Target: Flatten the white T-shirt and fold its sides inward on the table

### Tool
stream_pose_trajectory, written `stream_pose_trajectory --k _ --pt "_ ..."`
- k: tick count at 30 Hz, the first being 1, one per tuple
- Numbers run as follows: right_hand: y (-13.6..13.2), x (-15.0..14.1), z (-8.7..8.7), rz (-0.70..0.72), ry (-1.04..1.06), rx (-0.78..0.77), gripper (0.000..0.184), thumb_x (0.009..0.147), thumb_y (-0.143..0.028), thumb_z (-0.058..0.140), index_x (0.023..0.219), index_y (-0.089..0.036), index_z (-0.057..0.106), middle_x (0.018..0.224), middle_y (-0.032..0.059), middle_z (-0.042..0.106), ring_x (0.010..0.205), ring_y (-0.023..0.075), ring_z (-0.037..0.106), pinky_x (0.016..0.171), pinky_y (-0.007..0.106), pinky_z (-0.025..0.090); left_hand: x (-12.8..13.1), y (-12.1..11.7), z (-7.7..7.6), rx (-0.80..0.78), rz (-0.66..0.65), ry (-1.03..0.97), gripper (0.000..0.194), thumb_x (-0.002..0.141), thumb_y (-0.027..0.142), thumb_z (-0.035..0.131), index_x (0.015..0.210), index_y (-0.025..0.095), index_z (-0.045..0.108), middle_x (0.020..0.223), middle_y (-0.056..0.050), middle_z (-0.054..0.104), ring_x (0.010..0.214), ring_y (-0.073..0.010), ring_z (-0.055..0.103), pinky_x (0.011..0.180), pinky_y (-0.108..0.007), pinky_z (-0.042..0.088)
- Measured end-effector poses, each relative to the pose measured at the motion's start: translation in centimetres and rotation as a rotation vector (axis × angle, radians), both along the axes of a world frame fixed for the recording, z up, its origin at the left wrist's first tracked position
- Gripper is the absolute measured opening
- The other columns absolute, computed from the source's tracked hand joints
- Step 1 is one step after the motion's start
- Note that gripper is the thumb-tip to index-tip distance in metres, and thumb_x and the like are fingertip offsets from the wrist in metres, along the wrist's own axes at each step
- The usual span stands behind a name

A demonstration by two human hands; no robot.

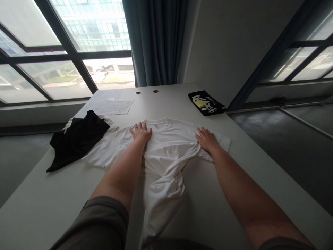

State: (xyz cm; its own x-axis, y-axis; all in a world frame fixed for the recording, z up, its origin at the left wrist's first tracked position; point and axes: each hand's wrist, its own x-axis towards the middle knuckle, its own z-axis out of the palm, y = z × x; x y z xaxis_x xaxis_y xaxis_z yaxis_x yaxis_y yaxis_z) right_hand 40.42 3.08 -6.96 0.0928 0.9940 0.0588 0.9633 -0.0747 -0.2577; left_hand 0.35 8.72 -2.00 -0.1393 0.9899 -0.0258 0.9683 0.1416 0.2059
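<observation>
- Dark grey sleeves (pixel 101 222) lie nearest the camera in the head view, one large at the lower left and one just showing at the lower right; bare forearms (pixel 121 170) reach forward from them over a pale desk (pixel 249 180).
- Left hand (pixel 141 132): palm down on the upper part of a white shirt (pixel 166 135), just left of its collar (pixel 157 121), fingers spread and pinching nothing that shows.
- Right hand (pixel 207 140): flat on the same shirt near the opposite shoulder, fingers extended and slightly apart, with no pinch visible; the right sleeve of the shirt (pixel 223 141) lies beyond it.
- The white shirt is in the middle of the desk, collar away from the person. Its neckline and the chest between the hands look mostly laid out, with light creases.
- What remains unsmoothed, as I judge it, is the lower body (pixel 166 194): it is twisted, gathered into thick folds and trails toward the near side. No folded panel can be made out, so the work seems at an early stage.
- A black garment (pixel 80 139) lies rumpled at the left, touching white cloth; whether all that cloth belongs to the same shirt, I cannot tell.
- Farther back are paper sheets (pixel 118 107) and, on the right, a black pouch with white and yellow lettering (pixel 206 103), well apart from the shirt.
</observation>
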Motion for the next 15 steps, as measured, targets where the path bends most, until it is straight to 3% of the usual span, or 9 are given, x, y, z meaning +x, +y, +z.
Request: stream_pose_trajectory --k 5,8,11,15 --pt "-0.6 1.8 0.8 -0.071 -0.032 -0.015 0.068 0.103 -0.059 0.028 0.162 -0.028 0.041 0.172 0.0099 0.028 0.157 0.0387 0.027 0.124 0.067 0.02 -0.1 -0.4 0.1 0.043 -0.006 -0.015 0.072 0.098 0.059 0.033 0.162 0.025 0.039 0.176 -0.009 0.015 0.16 -0.0365 0.014 0.125 -0.067 0.008" --pt "-0.3 2.2 1.3 -0.061 -0.058 -0.022 0.066 0.104 -0.056 0.023 0.162 -0.029 0.04 0.173 0.0094 0.027 0.157 0.0375 0.027 0.124 0.065 0.02 -0.6 -0.8 0.0 0.11 -0.038 -0.011 0.065 0.099 0.054 0.036 0.154 0.025 0.05 0.173 -0.011 0.025 0.158 -0.0352 0.023 0.126 -0.063 0.014" --pt "-0.2 3.5 1.7 -0.062 -0.125 -0.07 0.066 0.105 -0.055 0.021 0.164 -0.03 0.035 0.174 0.0086 0.025 0.157 0.0359 0.026 0.125 0.062 0.021 -1.2 -0.9 -0.2 0.125 -0.074 -0.011 0.063 0.1 0.052 0.034 0.154 0.025 0.051 0.169 -0.011 0.037 0.156 -0.0319 0.029 0.127 -0.058 0.017" --pt "-0.4 5.2 2.0 -0.118 -0.211 -0.126 0.07 0.105 -0.06 0.02 0.167 -0.03 0.028 0.175 0.0079 0.019 0.158 0.0351 0.024 0.126 0.059 0.021 -1.6 -0.5 -0.7 0.104 -0.057 0.003 0.066 0.1 0.053 0.032 0.158 0.025 0.045 0.17 -0.011 0.033 0.157 -0.0324 0.027 0.127 -0.057 0.016"
